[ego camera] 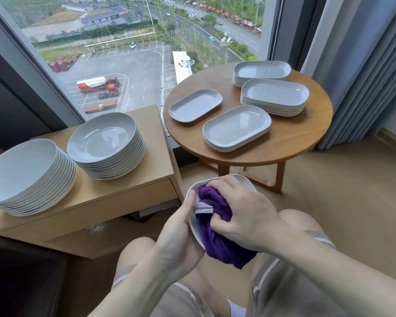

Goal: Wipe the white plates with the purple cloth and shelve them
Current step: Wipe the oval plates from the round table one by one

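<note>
Two sets of fingers share one white plate [193,227] in mid-air above my lap, off any bench: my left hand [176,227] pinches its left rim, thumb on top, while my right hand [242,213] curls tight around the bunched purple cloth [217,236], pressing it into the dish. I judge that hard rubbing could lever the slick rim out of that pinch and drop the plate to the floor. Both wrists angle inward, forearms converging from my knees.

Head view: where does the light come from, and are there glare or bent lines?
Head view: daylight enters through the window; soft glare lies on the round plate stack and the oblong plates; the window frame bows from wide-angle distortion; the right hand on the purple cloth stays fairly sharp.
</note>
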### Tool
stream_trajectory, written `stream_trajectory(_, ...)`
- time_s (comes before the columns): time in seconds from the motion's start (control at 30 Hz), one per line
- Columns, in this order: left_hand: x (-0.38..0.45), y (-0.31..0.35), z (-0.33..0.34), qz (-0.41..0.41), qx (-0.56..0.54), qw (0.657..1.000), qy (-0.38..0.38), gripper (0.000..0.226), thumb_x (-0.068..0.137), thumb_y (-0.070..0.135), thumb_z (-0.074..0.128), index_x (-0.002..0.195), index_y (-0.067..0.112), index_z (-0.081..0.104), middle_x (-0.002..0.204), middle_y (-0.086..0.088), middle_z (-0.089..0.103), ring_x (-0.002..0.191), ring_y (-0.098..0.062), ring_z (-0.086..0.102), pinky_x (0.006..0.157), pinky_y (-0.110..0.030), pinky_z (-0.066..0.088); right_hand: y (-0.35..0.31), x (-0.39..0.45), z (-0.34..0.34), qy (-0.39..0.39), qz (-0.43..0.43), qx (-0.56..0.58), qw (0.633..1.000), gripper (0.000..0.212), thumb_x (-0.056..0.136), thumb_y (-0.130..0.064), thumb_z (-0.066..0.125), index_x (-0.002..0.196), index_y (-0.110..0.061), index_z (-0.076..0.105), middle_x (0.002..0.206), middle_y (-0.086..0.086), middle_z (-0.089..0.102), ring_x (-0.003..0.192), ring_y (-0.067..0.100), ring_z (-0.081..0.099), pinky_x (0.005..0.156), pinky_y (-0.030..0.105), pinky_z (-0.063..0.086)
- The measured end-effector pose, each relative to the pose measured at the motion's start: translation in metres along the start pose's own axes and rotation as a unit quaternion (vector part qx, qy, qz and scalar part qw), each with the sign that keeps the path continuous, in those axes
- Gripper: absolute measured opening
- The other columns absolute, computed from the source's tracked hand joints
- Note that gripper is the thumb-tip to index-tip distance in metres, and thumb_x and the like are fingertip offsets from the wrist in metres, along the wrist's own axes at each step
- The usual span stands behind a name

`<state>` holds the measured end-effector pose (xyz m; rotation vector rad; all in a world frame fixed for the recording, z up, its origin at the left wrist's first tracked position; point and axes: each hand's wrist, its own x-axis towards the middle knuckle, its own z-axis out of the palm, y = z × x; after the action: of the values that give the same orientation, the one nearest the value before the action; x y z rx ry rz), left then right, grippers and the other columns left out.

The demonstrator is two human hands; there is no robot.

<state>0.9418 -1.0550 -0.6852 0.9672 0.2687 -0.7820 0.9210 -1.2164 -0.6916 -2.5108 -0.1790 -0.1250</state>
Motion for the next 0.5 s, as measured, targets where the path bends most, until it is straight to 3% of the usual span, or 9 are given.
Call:
stream_trajectory(0.2, -0.005, 0.011, 0.001, 0.024, 0.017, 0.999, 0.022, 0.059, 0.105, 0.053, 0.038, 0.132, 0.01, 0.069, 0.13, -0.016, 0.071, 0.119, -0.032, 0.07, 0.101, -0.048, 0.05, 0.022, 0.012, -0.009, 0.006, 0.099, -0.036, 0.994, 0.044, 0.088, -0.045, 0.054, 0.13, -0.036, 0.05, 0.121, -0.012, 0.05, 0.108, 0.016, 0.056, 0.08, 0.031, 0.043)
stream_trajectory(0.37, -0.006, 0.02, -0.003, 0.038, 0.017, 0.999, 0.034, 0.061, 0.107, 0.055, 0.031, 0.134, 0.013, 0.067, 0.13, -0.014, 0.071, 0.118, -0.032, 0.07, 0.101, -0.05, 0.05, 0.034, 0.017, -0.026, -0.017, 0.166, -0.035, 0.985, 0.034, 0.084, -0.05, 0.053, 0.115, -0.035, 0.056, 0.106, -0.012, 0.051, 0.095, 0.019, 0.059, 0.085, 0.041, 0.053)
stream_trajectory(0.5, -0.002, 0.027, -0.008, 0.064, 0.02, 0.996, 0.057, 0.058, 0.108, 0.053, 0.031, 0.133, 0.016, 0.068, 0.128, -0.011, 0.073, 0.113, -0.029, 0.073, 0.095, -0.047, 0.052, 0.036, 0.018, -0.031, 0.004, 0.176, -0.013, 0.984, 0.033, 0.081, -0.05, 0.056, 0.112, -0.039, 0.057, 0.104, -0.016, 0.051, 0.095, 0.016, 0.058, 0.086, 0.039, 0.051)
